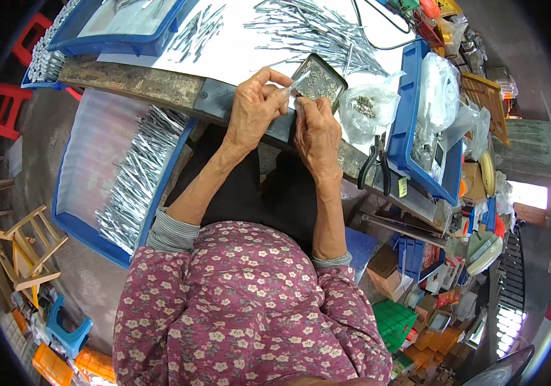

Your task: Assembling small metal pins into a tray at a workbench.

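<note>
My left hand (254, 109) pinches a thin silvery metal strip (297, 82) between thumb and fingertips, holding it just above the table's front edge. My right hand (318, 132) is closed beside it, its fingertips meeting the same strip's near end. Just beyond both hands sits a small dark metal tray (334, 73) filled with tiny silvery parts. A heap of similar long metal strips (317, 29) lies on the white table top (240, 51) behind it.
A blue tray (77, 226) at my left holds rows of metal strips (134, 177). A clear bag of small parts (369, 106), black pliers (378, 164) and a blue bin (405, 122) with bags stand to the right. Another blue tray (121, 38) is at the far left. Stools and boxes crowd the floor.
</note>
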The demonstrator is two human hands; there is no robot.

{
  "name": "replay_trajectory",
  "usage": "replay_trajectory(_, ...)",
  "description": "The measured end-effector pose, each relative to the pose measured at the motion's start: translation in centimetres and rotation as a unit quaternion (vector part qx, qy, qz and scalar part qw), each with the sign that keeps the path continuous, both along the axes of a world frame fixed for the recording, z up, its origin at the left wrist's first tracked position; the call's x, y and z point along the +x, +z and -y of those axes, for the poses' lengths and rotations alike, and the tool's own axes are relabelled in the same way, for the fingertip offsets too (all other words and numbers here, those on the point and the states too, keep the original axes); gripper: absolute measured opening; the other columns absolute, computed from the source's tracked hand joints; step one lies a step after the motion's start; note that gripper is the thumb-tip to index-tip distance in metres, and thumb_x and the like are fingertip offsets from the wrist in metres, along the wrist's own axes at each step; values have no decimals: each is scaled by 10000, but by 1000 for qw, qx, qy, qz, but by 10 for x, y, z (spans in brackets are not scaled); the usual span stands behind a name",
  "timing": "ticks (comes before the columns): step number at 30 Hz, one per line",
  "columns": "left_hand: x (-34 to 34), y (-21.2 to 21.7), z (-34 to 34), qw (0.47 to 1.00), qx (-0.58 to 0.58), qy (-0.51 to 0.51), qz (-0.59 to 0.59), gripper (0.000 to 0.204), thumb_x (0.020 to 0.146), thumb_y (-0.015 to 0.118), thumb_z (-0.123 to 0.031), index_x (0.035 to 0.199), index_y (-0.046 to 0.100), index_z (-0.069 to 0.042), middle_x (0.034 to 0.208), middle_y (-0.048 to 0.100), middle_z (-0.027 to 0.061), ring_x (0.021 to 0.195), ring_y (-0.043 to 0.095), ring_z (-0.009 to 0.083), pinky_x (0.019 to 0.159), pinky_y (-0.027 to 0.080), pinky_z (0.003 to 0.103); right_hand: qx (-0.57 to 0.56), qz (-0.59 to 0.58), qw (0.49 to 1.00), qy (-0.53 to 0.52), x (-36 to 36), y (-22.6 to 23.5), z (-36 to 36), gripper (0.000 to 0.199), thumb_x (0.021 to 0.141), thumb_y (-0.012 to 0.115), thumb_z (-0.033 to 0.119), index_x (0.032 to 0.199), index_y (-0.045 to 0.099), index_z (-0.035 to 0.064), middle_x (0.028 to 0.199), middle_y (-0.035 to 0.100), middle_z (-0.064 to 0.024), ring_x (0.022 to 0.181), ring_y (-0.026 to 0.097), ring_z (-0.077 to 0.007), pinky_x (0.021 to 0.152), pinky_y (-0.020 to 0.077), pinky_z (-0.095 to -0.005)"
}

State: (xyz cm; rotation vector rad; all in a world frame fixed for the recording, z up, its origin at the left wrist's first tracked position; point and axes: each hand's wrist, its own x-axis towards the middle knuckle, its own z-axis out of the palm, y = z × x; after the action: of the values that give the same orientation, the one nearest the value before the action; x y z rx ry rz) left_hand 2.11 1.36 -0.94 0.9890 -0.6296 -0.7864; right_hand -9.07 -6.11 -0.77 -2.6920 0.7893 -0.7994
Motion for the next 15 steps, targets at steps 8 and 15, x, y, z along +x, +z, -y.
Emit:
replay_trajectory(8, -1, 1, 0, 1000, 6, 2, 8, 97, 815, 515, -43, 889, 549, 8, 554, 506, -15, 520, 437, 20, 452, 327, 160, -29, -70, 997, 9, 0, 11, -9, 129, 822, 519, 121, 882, 503, 7, 805, 437, -156, 712, 541, -327, 556, 446, -404)
replay_trajectory(15, 0, 0, 0, 1000, 9, 6, 12, 92, 810, 507, -28, 885, 545, 8, 548, 502, -18, 508, 431, 17, 446, 322, 153, -19, -58, 998, 7, 1, 9, -7, 186, 821, 536, 149, 925, 480, 6, 825, 450, -156, 735, 544, -328, 563, 452, -400)
